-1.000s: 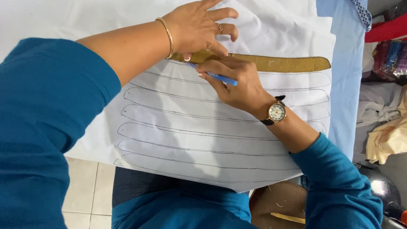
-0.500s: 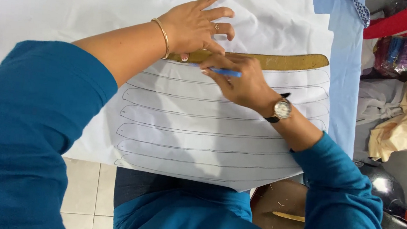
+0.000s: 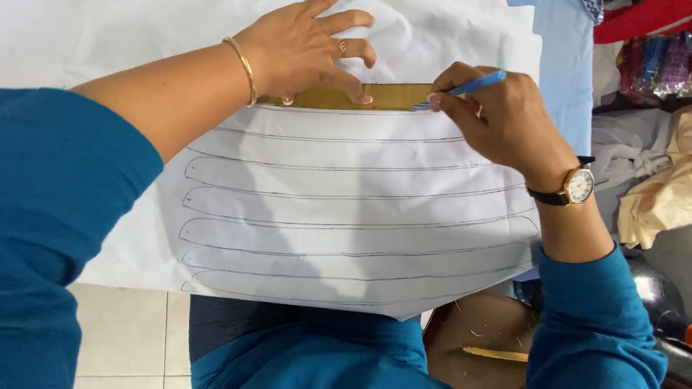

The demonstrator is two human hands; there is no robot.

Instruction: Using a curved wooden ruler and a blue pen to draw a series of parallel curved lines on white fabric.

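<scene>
A white sheet of fabric lies in front of me, marked with several long curved pencil outlines. A brown cardboard template strip rests on it near the top. My left hand, with a gold bangle and a ring, presses flat on the strip with spread fingers. My right hand, wearing a wristwatch, grips a blue pen whose tip touches the fabric at the strip's lower edge, towards its right end. The strip's right end is hidden behind my right hand.
A light blue cloth lies under the white fabric at the right. Heaps of red, grey and cream cloth sit at the far right. A dark bottle with an orange cap lies lower right, tiled floor below.
My right hand has slid the pen to the right along the template's edge. The left hand has kept pressing the strip in place.
</scene>
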